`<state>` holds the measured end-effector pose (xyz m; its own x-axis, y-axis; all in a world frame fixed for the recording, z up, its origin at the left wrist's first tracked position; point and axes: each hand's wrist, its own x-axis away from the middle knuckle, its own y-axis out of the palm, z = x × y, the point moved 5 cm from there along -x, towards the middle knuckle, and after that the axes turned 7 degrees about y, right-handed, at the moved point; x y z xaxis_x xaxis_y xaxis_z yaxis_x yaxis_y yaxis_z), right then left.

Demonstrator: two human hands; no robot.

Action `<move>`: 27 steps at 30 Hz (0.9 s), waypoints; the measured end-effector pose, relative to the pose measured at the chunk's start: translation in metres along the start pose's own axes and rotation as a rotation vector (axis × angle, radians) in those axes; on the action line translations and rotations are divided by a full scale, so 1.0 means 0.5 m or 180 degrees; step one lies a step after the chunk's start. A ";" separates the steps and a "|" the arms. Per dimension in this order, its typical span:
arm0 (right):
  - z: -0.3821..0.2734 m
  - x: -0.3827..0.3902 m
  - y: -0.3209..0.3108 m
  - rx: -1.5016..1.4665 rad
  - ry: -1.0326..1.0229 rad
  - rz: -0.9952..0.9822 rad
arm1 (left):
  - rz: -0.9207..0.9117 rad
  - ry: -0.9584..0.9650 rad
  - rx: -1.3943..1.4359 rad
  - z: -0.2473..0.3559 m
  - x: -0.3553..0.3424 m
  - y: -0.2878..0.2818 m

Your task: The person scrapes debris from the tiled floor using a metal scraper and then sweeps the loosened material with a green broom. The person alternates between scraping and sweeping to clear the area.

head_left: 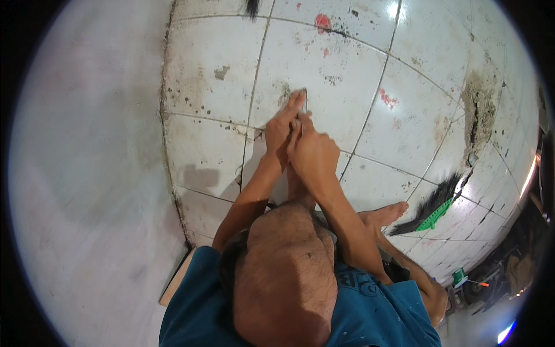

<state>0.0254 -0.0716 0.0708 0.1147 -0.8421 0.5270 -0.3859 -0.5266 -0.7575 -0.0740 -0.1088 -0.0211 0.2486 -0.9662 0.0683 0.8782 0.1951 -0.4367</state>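
My two hands are close together over the white tiled floor, in the middle of the picture. A thin, blade-like strip (pixel 304 103) with a dark edge stands out at their fingertips; its exact kind is too small to make out. Pressed together along its left side are the fingers of my left hand (pixel 278 132), pointing forward. My right hand (pixel 314 147) is curled, with its fingertips at the near end of the strip. The wrists almost meet, and part of my leg (pixel 298 186) shows between the forearms. Palms and some fingers are hidden.
A bare foot (pixel 384 215) rests on the tiles at the right. Beyond it lies a broom head (pixel 435 213) with black bristles and a green base. Cracked, broken tile (pixel 478 115) runs along the right. A pale wall (pixel 92 150) borders the left. Dark clutter fills the lower right.
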 end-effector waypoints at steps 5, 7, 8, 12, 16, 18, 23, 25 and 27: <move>0.007 -0.026 -0.002 -0.0279 0.0143 -0.0014 | -0.0104 0.0269 -0.0254 0.017 -0.013 0.005; -0.007 -0.033 -0.012 -0.0289 0.0065 -0.0023 | 0.0092 0.0321 -0.0207 0.016 -0.052 -0.014; 0.001 -0.006 -0.005 -0.0219 0.0046 -0.0055 | 0.0057 0.0251 -0.0306 0.001 -0.015 -0.005; 0.014 0.008 0.008 -0.0150 -0.0006 0.0012 | -0.0114 -0.0026 0.0067 0.009 0.011 0.005; -0.009 -0.025 -0.003 -0.0067 -0.0033 -0.0020 | 0.0055 0.0215 -0.0268 0.022 -0.039 -0.014; -0.001 0.008 0.002 0.0039 -0.0100 -0.0062 | -0.0049 0.0131 0.0018 0.005 0.012 -0.003; 0.006 -0.031 -0.003 -0.0175 0.0041 -0.0046 | -0.0051 -0.0158 0.0041 0.033 -0.035 -0.008; -0.003 -0.031 -0.009 -0.0183 0.0060 -0.0145 | 0.0016 0.0199 -0.0181 0.020 -0.032 -0.008; 0.010 -0.001 -0.004 -0.0080 0.0089 -0.0195 | -0.0041 0.0193 -0.0093 0.024 -0.001 -0.006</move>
<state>0.0304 -0.0709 0.0702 0.1133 -0.8047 0.5828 -0.4017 -0.5736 -0.7138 -0.0718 -0.1070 -0.0094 0.2114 -0.9772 0.0200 0.8686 0.1784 -0.4623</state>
